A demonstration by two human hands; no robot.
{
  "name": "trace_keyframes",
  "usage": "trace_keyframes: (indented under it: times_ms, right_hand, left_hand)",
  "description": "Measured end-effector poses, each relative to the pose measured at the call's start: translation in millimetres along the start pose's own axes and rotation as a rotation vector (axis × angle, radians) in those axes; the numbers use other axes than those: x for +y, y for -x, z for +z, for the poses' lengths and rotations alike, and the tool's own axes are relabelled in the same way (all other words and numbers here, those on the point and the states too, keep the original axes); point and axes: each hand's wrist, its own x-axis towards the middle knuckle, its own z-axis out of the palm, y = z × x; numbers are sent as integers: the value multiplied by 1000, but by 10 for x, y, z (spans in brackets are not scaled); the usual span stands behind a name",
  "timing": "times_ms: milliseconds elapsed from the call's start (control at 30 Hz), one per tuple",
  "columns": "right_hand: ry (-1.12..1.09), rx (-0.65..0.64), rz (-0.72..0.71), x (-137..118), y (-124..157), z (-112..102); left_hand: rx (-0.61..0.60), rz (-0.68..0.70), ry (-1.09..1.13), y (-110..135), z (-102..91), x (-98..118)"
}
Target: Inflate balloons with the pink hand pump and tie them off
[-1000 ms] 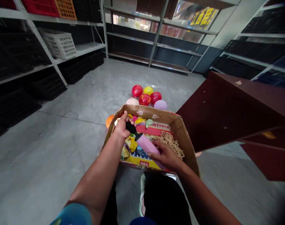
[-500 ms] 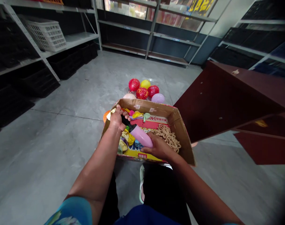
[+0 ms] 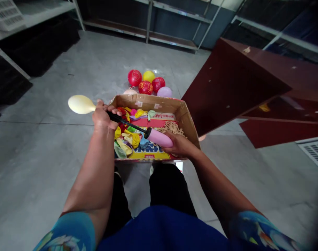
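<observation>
A pink and black balloon pump [image 3: 160,137] stretches between my hands, its black rod drawn out. My left hand [image 3: 102,116] is closed around the black handle end. From that hand a pale yellow balloon [image 3: 82,104], partly inflated, sticks out to the left; its neck is hidden by my fingers. The pink barrel's rounded end sits in my right hand [image 3: 178,143], fingers wrapped round it. Below the pump is an open cardboard box [image 3: 187,120] with flat balloons [image 3: 134,138] of several colours on its left side and a heap of beige cord [image 3: 174,128] on its right.
Beyond the box, inflated balloons [image 3: 145,87] in red, yellow and lilac lie on the grey floor. Dark red wooden boards [image 3: 226,94] stand tilted to the right. Metal shelves [image 3: 171,39] line the back, and a white basket [image 3: 7,15] rests on the left shelf.
The pump's rod has been drawn out between my hands, and the pale yellow balloon has swelled. My left hand has moved left, and my view has tipped downward.
</observation>
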Motion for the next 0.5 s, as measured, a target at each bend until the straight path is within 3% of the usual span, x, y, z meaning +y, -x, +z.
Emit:
trace_keyframes:
  times_ms: [333,500]
  right_hand:
    - [-19,9,4,-213,-188,59]
    - [-98,-14,-8,-245,-160,30]
  left_hand:
    - [-58,-88,-31,167,113,-455]
    - [-65,-108,-50,219,151,-510]
